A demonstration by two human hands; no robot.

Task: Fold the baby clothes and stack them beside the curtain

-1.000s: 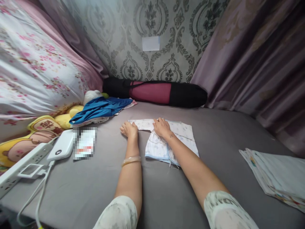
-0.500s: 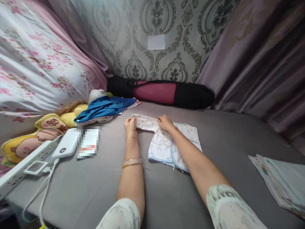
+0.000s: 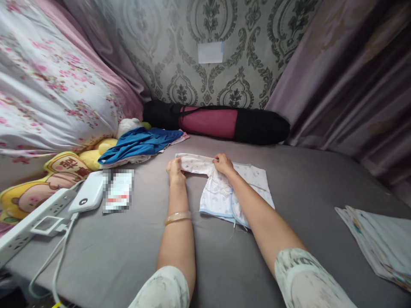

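A small white baby shirt (image 3: 215,197) with a faint print and light blue edging lies on the grey bed sheet (image 3: 135,252). Its left sleeve stretches out sideways. My left hand (image 3: 175,170) is closed on the cuff end of that sleeve. At the shoulder, my right hand (image 3: 223,164) pinches the fabric between thumb and fingers. My right forearm covers part of the shirt's right half. Thin ties hang from the bottom hem.
A long black and maroon bag (image 3: 208,123) lies along the wall. On the left are blue clothing (image 3: 141,143), yellow plush toys (image 3: 67,169), a white power bank (image 3: 88,192) and a power strip (image 3: 38,224). Folded cloths (image 3: 382,244) lie at right.
Both hands keep hold of the sleeve at nearly the same spots. My right fingers have shifted slightly at the shoulder, and the view has tilted a little.
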